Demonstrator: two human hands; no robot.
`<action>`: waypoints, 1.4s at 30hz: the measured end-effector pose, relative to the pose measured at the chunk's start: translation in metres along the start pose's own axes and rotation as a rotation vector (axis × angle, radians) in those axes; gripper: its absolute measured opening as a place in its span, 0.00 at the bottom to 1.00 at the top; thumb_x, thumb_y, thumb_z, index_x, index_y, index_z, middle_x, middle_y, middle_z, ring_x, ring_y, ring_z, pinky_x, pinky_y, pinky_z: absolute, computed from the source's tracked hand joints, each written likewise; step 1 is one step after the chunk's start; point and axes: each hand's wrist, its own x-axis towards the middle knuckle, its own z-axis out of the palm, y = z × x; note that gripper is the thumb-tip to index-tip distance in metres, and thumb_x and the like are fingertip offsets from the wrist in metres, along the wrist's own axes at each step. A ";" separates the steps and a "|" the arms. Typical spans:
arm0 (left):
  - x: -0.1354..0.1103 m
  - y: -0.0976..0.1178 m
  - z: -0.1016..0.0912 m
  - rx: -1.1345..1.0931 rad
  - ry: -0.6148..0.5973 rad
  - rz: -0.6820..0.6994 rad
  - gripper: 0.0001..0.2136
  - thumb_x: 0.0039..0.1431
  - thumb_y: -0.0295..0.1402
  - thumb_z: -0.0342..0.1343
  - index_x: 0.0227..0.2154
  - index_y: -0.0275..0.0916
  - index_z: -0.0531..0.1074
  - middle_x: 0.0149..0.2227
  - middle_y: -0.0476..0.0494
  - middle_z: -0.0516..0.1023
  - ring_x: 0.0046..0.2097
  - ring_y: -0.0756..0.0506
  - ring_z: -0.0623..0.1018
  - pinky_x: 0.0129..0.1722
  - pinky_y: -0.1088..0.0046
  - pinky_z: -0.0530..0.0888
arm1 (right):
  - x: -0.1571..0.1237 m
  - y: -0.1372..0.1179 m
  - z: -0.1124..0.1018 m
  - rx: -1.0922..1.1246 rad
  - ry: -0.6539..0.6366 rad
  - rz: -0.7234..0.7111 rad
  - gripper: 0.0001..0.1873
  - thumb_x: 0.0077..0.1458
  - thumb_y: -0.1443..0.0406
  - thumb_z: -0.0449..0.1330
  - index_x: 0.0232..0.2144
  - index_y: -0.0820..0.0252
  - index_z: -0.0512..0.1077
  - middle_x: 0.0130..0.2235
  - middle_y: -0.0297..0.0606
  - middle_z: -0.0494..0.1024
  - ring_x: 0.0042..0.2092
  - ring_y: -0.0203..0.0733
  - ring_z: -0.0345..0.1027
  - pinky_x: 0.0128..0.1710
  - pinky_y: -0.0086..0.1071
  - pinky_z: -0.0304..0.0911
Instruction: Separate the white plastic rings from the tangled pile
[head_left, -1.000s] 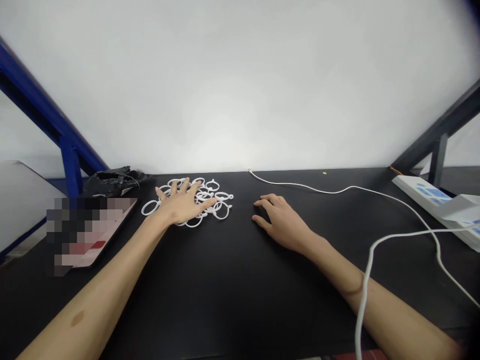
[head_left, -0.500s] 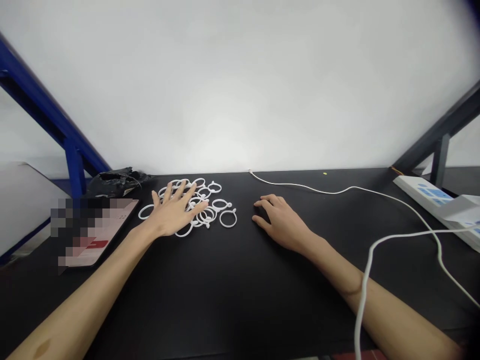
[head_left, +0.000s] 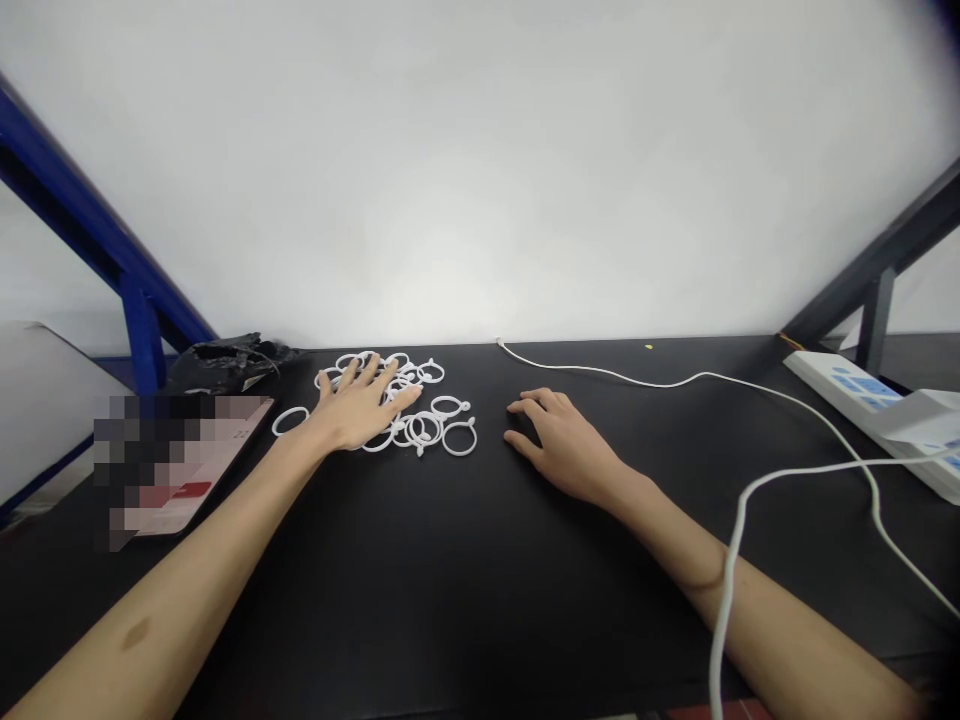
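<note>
Several white plastic rings (head_left: 431,430) lie in a loose heap on the black table (head_left: 465,580). My left hand (head_left: 358,408) rests flat on top of the heap with its fingers spread, holding nothing. One ring (head_left: 289,421) lies apart to the left of that hand, and another ring (head_left: 459,438) sits at the heap's right edge. My right hand (head_left: 564,443) lies palm down on the table to the right of the rings, fingers slightly curled, not touching them.
A white cable (head_left: 731,540) runs from the back wall across the right side and over my right forearm. A white power strip (head_left: 870,400) lies far right. A black crumpled bag (head_left: 225,362) and a flat tablet-like object (head_left: 187,470) sit at left.
My left hand has slid back and forth over the rings, spreading them; one ring has moved out to the heap's right edge. My right hand has stayed still.
</note>
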 end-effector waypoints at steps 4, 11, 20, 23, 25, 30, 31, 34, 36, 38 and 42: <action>0.003 0.007 0.001 -0.004 0.031 0.021 0.39 0.60 0.62 0.27 0.69 0.45 0.44 0.71 0.40 0.39 0.69 0.28 0.43 0.62 0.34 0.44 | -0.001 -0.002 -0.001 0.028 0.030 -0.003 0.17 0.61 0.60 0.56 0.50 0.60 0.71 0.54 0.49 0.71 0.55 0.54 0.64 0.56 0.50 0.63; 0.003 0.009 0.004 -0.054 0.080 0.045 0.38 0.61 0.61 0.29 0.68 0.44 0.47 0.71 0.41 0.43 0.70 0.31 0.44 0.63 0.36 0.44 | -0.008 -0.036 0.001 0.159 0.039 -0.201 0.10 0.62 0.61 0.57 0.43 0.58 0.71 0.46 0.42 0.73 0.48 0.46 0.65 0.51 0.41 0.65; -0.018 -0.009 -0.002 -0.029 0.013 0.055 0.38 0.60 0.62 0.28 0.68 0.48 0.42 0.71 0.45 0.36 0.70 0.31 0.36 0.63 0.36 0.36 | 0.013 -0.070 0.018 -0.055 -0.003 -0.262 0.18 0.63 0.57 0.54 0.50 0.59 0.70 0.50 0.45 0.71 0.49 0.49 0.63 0.51 0.43 0.63; -0.024 -0.013 -0.001 -0.023 0.041 0.044 0.38 0.60 0.62 0.28 0.68 0.48 0.42 0.71 0.46 0.35 0.70 0.31 0.36 0.62 0.35 0.37 | 0.024 -0.079 0.024 -0.106 0.027 -0.212 0.18 0.63 0.56 0.53 0.50 0.59 0.70 0.48 0.46 0.72 0.48 0.50 0.63 0.48 0.43 0.63; -0.026 -0.015 0.001 -0.027 0.047 0.041 0.38 0.60 0.62 0.29 0.69 0.48 0.42 0.71 0.46 0.34 0.70 0.31 0.36 0.62 0.34 0.39 | 0.030 -0.083 0.028 -0.126 0.051 -0.182 0.18 0.64 0.55 0.52 0.49 0.58 0.71 0.47 0.46 0.72 0.47 0.51 0.64 0.46 0.43 0.63; -0.024 -0.016 0.004 -0.014 0.050 0.056 0.39 0.60 0.62 0.29 0.68 0.47 0.44 0.71 0.45 0.36 0.70 0.31 0.38 0.63 0.35 0.40 | 0.034 -0.085 0.032 -0.128 0.098 -0.163 0.19 0.65 0.55 0.50 0.49 0.58 0.71 0.46 0.44 0.72 0.46 0.50 0.64 0.45 0.43 0.63; -0.024 -0.015 0.004 -0.009 0.060 0.057 0.38 0.60 0.62 0.29 0.68 0.46 0.44 0.71 0.45 0.37 0.70 0.31 0.38 0.63 0.35 0.40 | 0.033 -0.084 0.032 -0.129 0.106 -0.171 0.18 0.65 0.55 0.51 0.49 0.58 0.71 0.46 0.44 0.72 0.45 0.49 0.64 0.45 0.43 0.63; -0.023 -0.014 0.003 0.002 0.121 0.060 0.37 0.61 0.61 0.30 0.68 0.45 0.46 0.71 0.44 0.40 0.70 0.31 0.40 0.63 0.35 0.39 | 0.032 -0.080 0.029 -0.133 0.138 -0.196 0.17 0.64 0.57 0.52 0.50 0.59 0.70 0.49 0.44 0.72 0.46 0.49 0.64 0.45 0.43 0.64; -0.026 -0.013 0.001 0.001 0.164 0.075 0.37 0.62 0.60 0.31 0.68 0.46 0.47 0.71 0.44 0.41 0.70 0.31 0.40 0.63 0.35 0.40 | 0.031 -0.076 0.029 -0.116 0.151 -0.198 0.19 0.64 0.58 0.53 0.52 0.61 0.70 0.53 0.46 0.71 0.48 0.50 0.64 0.48 0.44 0.64; -0.031 -0.011 0.000 0.001 0.178 0.104 0.37 0.61 0.61 0.33 0.68 0.47 0.47 0.71 0.44 0.42 0.70 0.31 0.41 0.63 0.35 0.41 | 0.032 -0.072 0.030 -0.077 0.149 -0.188 0.21 0.64 0.57 0.53 0.54 0.62 0.68 0.56 0.48 0.69 0.54 0.52 0.62 0.53 0.45 0.62; -0.037 -0.009 0.002 0.017 0.122 0.147 0.40 0.58 0.63 0.36 0.68 0.45 0.47 0.71 0.42 0.42 0.70 0.30 0.42 0.63 0.35 0.43 | 0.032 -0.067 0.034 -0.015 0.082 -0.162 0.28 0.63 0.54 0.54 0.58 0.66 0.66 0.62 0.51 0.64 0.64 0.57 0.52 0.62 0.49 0.53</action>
